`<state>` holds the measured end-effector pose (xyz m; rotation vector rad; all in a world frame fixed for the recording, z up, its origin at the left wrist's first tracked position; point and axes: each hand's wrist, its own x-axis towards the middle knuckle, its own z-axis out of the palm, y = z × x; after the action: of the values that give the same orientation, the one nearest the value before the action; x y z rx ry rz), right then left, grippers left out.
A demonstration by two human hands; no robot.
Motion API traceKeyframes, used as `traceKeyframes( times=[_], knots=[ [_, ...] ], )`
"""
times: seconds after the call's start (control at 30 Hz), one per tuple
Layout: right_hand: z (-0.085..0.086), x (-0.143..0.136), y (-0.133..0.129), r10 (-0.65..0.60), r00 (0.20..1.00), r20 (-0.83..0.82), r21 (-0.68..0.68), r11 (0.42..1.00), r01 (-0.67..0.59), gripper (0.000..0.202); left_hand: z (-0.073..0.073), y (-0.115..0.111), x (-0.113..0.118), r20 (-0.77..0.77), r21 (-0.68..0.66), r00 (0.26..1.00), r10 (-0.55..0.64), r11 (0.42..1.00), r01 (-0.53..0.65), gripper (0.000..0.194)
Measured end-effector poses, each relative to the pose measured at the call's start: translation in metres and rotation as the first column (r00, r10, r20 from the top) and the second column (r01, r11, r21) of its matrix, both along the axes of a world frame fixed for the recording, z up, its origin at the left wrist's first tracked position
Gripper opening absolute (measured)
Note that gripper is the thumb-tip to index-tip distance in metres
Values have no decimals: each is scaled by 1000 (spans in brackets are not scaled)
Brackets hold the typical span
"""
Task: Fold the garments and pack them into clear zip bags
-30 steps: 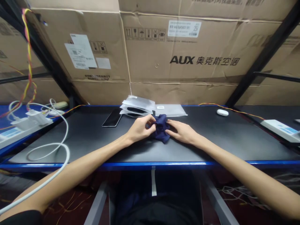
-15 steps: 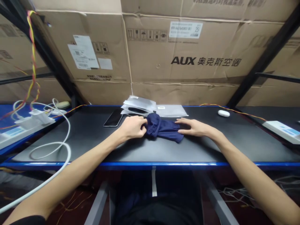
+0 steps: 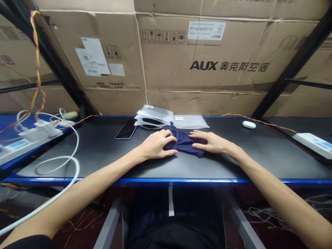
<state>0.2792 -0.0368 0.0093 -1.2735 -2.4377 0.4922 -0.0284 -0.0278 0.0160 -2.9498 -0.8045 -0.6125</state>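
Cloth (image 3: 184,139), navy, one — laid on the black mat (image 3: 207,169), before the pouches (image 3: 155,116). Left hand (image 3: 154,143): fingers parted from thumb and curved over the bunched end, by which the cloth is seemingly steadied. Right hand (image 3: 215,142): fingers and thumb apart, tips rested on the other end, probably so it is kept flat. Against half a second earlier — bunched end lowered, left hand shifted onto it, right hand brought inward.
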Motion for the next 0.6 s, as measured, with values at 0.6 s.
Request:
traceKeyframes(
  times=[0.6],
  knots=[
    [8,28,8,2,999,37,-133,991,3,56,41,45,-70,-49,-433,968,246,868,-243,8]
  ],
)
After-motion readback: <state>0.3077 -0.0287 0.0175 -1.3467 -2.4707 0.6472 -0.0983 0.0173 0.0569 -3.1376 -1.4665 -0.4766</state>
